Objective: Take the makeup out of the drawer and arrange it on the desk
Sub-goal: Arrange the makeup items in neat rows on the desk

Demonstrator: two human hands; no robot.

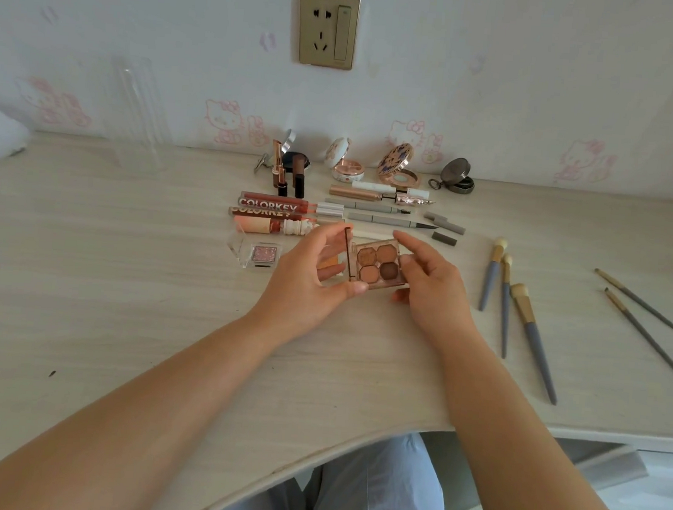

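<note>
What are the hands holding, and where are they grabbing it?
A small open eyeshadow palette with four brown pans. The left hand pinches its raised lid; the right hand grips the tray's right edge.

Left hand (309, 269), right hand (431, 286) apparently pinching

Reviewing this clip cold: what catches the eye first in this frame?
At mid-desk, the left hand and right hand hold an open four-pan eyeshadow palette, lid raised on the left. Behind it, makeup lies in rows up to four open compacts by the wall. Grey-handled brushes lie to the right.
</note>
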